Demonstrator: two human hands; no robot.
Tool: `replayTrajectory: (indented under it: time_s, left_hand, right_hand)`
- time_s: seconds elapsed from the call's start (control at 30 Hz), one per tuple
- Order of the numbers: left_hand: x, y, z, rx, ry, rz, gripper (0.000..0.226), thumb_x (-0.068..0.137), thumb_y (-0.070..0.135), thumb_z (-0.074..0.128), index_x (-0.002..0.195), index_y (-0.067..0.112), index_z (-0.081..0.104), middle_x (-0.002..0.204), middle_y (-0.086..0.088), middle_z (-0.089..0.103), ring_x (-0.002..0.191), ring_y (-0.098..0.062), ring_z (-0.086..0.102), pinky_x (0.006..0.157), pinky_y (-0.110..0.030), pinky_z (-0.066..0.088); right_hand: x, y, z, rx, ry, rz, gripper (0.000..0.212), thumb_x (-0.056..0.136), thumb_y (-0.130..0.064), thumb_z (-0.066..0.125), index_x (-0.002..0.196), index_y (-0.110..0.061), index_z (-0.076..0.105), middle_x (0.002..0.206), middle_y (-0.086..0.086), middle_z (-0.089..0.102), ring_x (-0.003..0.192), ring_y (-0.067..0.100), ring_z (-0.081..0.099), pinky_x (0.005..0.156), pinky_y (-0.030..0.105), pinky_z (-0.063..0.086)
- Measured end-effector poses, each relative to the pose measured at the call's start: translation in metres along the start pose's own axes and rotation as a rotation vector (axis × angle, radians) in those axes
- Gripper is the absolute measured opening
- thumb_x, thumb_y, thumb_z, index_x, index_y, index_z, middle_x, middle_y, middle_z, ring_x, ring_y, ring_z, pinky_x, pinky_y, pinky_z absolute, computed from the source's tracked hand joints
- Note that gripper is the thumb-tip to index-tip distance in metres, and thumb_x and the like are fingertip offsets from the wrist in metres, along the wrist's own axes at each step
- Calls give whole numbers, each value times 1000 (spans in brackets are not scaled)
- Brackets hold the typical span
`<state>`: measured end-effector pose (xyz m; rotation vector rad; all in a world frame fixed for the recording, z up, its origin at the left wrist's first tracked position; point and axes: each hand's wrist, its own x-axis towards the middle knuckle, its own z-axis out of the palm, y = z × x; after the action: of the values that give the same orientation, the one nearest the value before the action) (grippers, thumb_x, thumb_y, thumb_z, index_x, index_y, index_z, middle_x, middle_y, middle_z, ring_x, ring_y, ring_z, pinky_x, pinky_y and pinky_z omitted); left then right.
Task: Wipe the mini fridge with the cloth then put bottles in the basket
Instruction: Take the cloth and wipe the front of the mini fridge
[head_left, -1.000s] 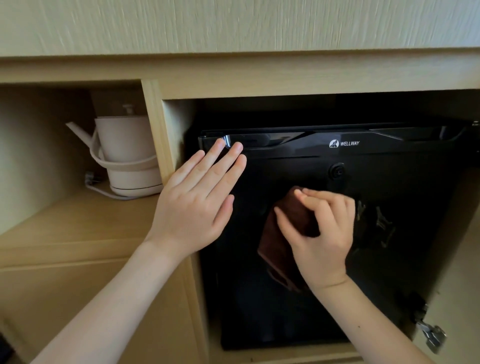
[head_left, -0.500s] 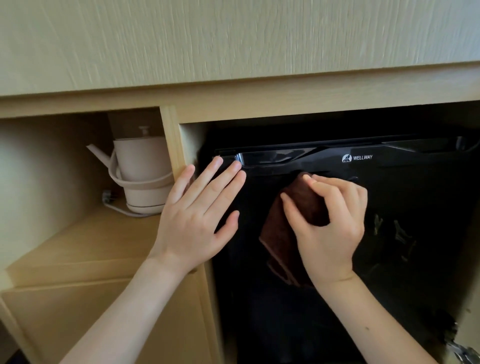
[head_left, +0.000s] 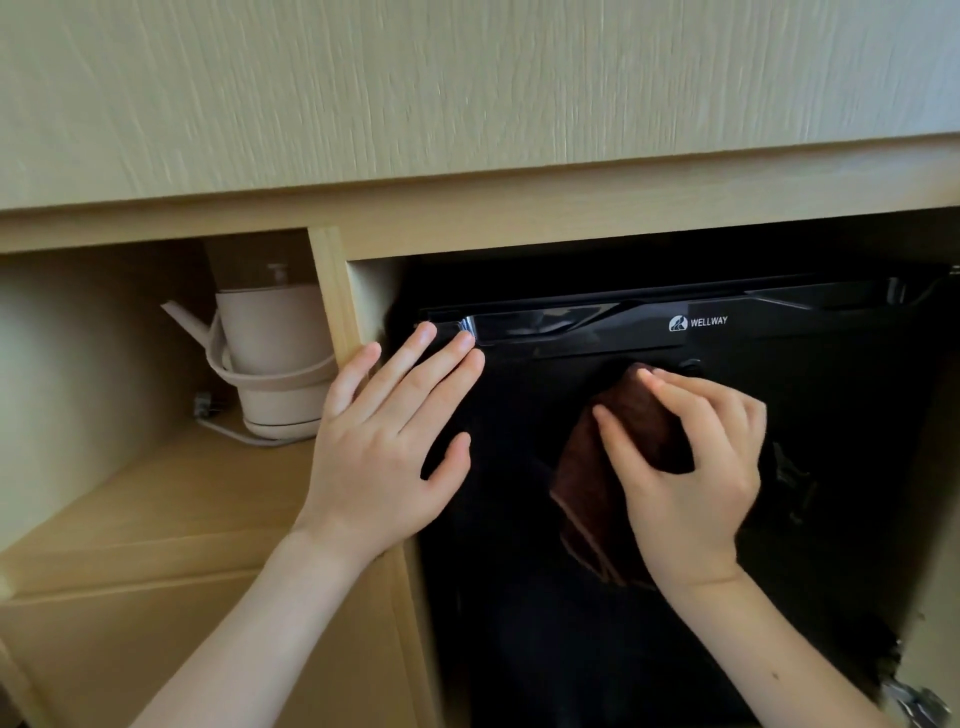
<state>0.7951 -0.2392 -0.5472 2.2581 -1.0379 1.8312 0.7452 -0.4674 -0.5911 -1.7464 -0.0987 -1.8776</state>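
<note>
Downward slid the right hand (head_left: 685, 467), bunching the brown cloth (head_left: 618, 457) on the glossy black mini fridge door (head_left: 519, 597); the flat, empty left hand (head_left: 384, 441) steadied it; overlapping firm strokes would suit.

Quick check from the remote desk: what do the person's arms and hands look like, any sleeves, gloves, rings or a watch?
Both forearms are bare as far as the picture shows: no sleeves in view. The left hand and the right hand wear no gloves, and no rings, watch or bracelet show on the fingers or wrists. Nails are short and unpainted. One small dark mark sits on the right forearm.
</note>
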Motion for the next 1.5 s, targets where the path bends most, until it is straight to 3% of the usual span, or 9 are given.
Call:
replayTrajectory:
  time_s: [0.1,0.3,0.7,0.9,1.1,1.23,1.37,1.5]
  left_hand:
    - [1,1,-3,-9,-21,-4,56,91,27,60,146,20,50,155,6,42,148,-16,31,122,-41,14]
    - [1,1,-7,17,-43,20,56,92,25,60,146,16,50,156,3,41,148,-19,32,123,-43,14]
    - [29,32,9,-78,-48,33,58,91,25,57,147,12,48,155,-1,42,149,-22,30,124,-44,16]
    - [45,66,25,-174,-69,78,60,88,22,59,147,14,48,157,2,38,151,-22,27,125,-42,15]
    - [49,82,32,-226,-100,102,62,87,21,59,147,15,47,158,2,38,152,-24,22,126,-38,12]
    - [49,83,31,-227,-104,93,62,86,20,59,147,15,48,158,1,38,152,-24,22,126,-39,12]
    - [50,88,34,-222,-98,91,63,85,21,60,146,15,48,158,2,37,152,-25,21,126,-41,11]
    - [50,85,36,-222,-79,108,62,86,24,59,147,16,48,158,4,36,152,-25,23,125,-42,14]
  right_hand:
    - [-5,-19,17,38,-6,-17,30,81,-18,82,108,-6,74,109,-2,66,104,19,52,98,22,38]
    - [-21,-50,38,99,-220,-196,26,85,-17,81,106,-2,75,109,7,71,102,22,54,93,22,45]
    - [30,38,-33,-32,-148,-127,32,79,-20,85,106,-8,74,109,0,67,104,22,55,96,24,44]
    - [49,69,-67,-55,-90,74,33,79,-18,84,109,-10,73,107,-5,61,107,18,53,100,14,36]
    - [60,80,-85,-13,46,284,29,83,-18,81,110,-15,72,107,-1,64,108,26,59,96,13,39]
    - [47,57,-60,-33,22,181,31,80,-13,83,109,-8,74,106,4,66,106,24,57,99,17,37]
    - [35,44,-46,-3,-141,13,35,79,-19,84,111,-8,74,110,-3,64,109,18,54,101,18,37]
    - [47,66,-68,-25,-154,80,34,81,-22,82,112,-12,74,110,-4,64,110,16,55,101,17,38]
